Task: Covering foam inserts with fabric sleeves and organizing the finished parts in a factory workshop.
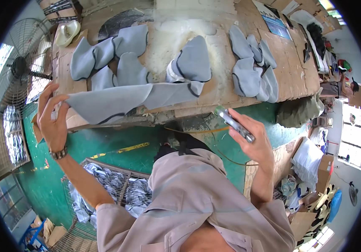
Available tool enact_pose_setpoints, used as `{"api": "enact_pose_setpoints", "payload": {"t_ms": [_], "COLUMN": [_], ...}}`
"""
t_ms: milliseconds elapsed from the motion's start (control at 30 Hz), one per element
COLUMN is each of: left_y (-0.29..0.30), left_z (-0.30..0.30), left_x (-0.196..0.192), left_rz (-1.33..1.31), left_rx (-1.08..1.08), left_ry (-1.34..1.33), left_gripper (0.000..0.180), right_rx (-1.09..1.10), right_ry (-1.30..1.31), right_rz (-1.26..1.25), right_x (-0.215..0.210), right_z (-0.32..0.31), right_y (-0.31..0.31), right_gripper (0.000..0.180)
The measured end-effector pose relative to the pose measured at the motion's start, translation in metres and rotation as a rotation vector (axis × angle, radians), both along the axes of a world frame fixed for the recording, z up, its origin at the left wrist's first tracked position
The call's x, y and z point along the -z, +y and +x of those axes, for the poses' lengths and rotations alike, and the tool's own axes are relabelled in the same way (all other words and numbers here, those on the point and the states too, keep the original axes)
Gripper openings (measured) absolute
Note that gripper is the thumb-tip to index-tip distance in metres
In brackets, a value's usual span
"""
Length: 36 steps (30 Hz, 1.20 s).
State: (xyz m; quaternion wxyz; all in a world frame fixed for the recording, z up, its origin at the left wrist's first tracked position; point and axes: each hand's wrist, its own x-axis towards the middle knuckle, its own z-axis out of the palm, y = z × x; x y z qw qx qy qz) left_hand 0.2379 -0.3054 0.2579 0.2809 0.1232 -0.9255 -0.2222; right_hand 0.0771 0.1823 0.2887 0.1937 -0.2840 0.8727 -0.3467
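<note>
Along the table's near edge stretches a long grey fabric piece (109,101) with a dark curved edge, its right end lying near a grey fabric-topped form (194,59) with a white base. My left hand (53,119) pinches the left end of this piece between thumb and fingers. In my right hand (254,140), the fingers wrap round a silvery metal hand tool (236,125) with a green tip; its exact kind is partly hidden. That tip points toward the table edge, apart from the fabric. Several grey cut pieces (131,69) lie behind the long one.
More grey pieces (246,77) are on the right of the cardboard-covered table (296,77), which has a whitish residue in its middle. A thin brown hose (235,163) loops beside me. To the left stand a large fan (18,67) and, lower, a wire crate (123,185) of grey pieces.
</note>
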Motion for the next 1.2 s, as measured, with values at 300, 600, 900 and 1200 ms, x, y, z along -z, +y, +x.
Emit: {"api": "enact_pose_setpoints", "payload": {"t_ms": [300,600,900,1200], "left_y": [0.044,0.091,0.122,0.137], "left_z": [-0.006,-0.018,-0.024,-0.036], "left_x": [-0.040,-0.061,-0.060,-0.055], "left_rz": [-0.050,-0.105,-0.098,-0.053], "left_rx": [-0.031,-0.153,-0.270,-0.290], "left_ry": [-0.032,-0.135,-0.201,-0.226], "left_gripper": [0.011,0.011,0.009,0.014], "right_rx": [0.273,0.346,0.518,0.295], "right_ry": [0.117,0.304,0.265,0.393], "right_rz": [-0.073,0.219,0.402,0.304], "right_x": [0.078,0.234,0.335,0.324], "right_z": [-0.135,-0.261,-0.345,-0.315], "right_y": [0.004,-0.025,-0.028,-0.024], "right_gripper": [0.057,0.082,0.082,0.063]}}
